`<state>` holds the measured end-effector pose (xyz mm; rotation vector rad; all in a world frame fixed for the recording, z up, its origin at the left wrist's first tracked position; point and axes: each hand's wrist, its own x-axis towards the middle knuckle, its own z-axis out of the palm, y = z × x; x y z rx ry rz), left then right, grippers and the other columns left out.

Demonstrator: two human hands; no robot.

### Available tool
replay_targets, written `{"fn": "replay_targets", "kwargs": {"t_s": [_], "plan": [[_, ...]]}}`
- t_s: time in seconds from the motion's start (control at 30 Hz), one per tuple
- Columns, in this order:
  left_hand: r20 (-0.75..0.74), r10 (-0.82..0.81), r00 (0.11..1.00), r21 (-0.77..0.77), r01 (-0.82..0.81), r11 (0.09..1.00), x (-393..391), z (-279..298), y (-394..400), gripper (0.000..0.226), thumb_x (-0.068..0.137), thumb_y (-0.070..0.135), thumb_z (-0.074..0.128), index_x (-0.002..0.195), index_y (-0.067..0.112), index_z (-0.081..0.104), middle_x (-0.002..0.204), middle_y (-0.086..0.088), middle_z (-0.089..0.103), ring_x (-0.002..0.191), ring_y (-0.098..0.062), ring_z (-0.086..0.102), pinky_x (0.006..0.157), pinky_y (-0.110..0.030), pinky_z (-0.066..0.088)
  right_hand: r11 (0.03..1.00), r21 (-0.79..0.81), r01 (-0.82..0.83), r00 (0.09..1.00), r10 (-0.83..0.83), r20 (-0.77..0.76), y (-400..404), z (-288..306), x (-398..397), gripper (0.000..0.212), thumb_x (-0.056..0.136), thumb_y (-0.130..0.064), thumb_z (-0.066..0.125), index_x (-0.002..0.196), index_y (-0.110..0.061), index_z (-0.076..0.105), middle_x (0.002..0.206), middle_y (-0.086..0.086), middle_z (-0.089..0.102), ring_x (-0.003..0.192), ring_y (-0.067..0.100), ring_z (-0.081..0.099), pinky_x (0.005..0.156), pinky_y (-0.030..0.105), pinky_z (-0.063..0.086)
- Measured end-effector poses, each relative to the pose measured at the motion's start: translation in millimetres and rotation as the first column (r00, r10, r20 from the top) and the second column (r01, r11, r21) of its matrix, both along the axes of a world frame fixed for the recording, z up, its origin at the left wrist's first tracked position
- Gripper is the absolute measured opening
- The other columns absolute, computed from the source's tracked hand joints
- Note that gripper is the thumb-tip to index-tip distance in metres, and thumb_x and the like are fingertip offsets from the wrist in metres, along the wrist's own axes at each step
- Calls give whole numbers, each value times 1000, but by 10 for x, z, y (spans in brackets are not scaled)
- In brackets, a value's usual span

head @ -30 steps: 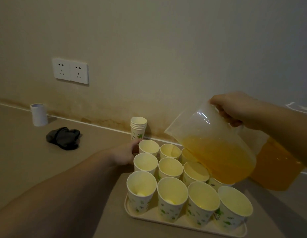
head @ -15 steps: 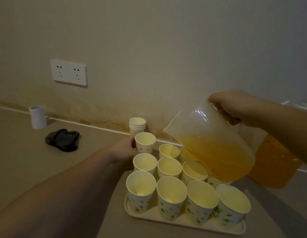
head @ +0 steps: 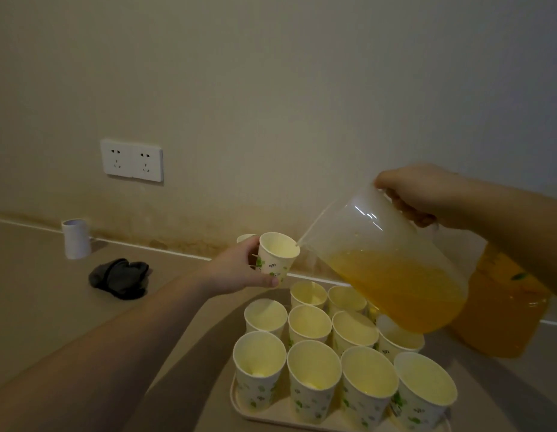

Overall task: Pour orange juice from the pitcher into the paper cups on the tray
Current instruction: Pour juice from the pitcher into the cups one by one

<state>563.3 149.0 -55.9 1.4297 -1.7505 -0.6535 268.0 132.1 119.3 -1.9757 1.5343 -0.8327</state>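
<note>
Nearest: tray [head: 239,411] at table edge, crowded with upright paper cups [head: 313,380], most showing pale yellow at the bottom; levels hard to judge. Above tray's far end: left hand [head: 236,271] wrapped round one lifted cup [head: 275,255], fingers curled on its wall, mouth tilted slightly right. Right hand [head: 417,193] clenched on handle of pitcher [head: 392,266], held over tray's right side. Pitcher tipped, long axis slanting down-left, spout just touching or just beside lifted cup's right rim; cannot tell which. Juice pooled low, short of spout; no stream seen. Judged: more tilt needed, cup directly left of spout, left hand nearer. Beyond: stack of spare cups [head: 244,237] behind hand, second juice container [head: 501,307] right, dark cloth [head: 119,278], small white cylinder [head: 75,239], wall socket [head: 131,160].
</note>
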Motion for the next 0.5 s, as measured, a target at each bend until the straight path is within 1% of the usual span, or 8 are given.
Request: {"fn": "replay_targets", "kwargs": {"t_s": [0.1, 0.23, 0.4, 0.5], "plan": [[-13, -37, 999, -6, 37, 999, -51, 17, 23, 81, 72, 23, 92, 139, 35, 48, 125, 15, 65, 115, -6, 63, 97, -32, 56, 1000, -18, -4, 1000, 3, -13, 26, 42, 34, 30, 88, -24, 53, 61, -15, 41, 46, 0, 35, 42, 17, 26, 45, 22, 21], [-6, -57, 998, -1, 57, 998, -79, -12, 43, 80, 70, 27, 94, 138, 33, 51, 124, 16, 67, 114, -4, 64, 94, -29, 57, 999, -49, -3, 998, 0, -68, 92, 68, 80, 30, 90, -26, 55, 64, -12, 46, 56, 5, 39, 46, 18, 30, 46, 23, 25], [-33, -63, 997, 5, 63, 998, -76, -53, 59, 77, 68, 27, 95, 134, 29, 55, 121, 14, 70, 110, -3, 67, 93, -32, 59, 997, -75, 1, 995, -8, -101, 170, 83, 121, 32, 91, -23, 55, 63, -10, 47, 46, 2, 38, 39, 17, 29, 47, 22, 25], [-38, -68, 997, 12, 69, 998, -90, -65, 75, 76, 67, 26, 95, 132, 32, 56, 120, 15, 71, 109, -3, 68, 92, -32, 59, 996, -85, 1, 993, -11, -119, 185, 99, 135, 32, 91, -24, 55, 64, -9, 48, 49, 4, 39, 40, 17, 30, 47, 23, 26]]}}
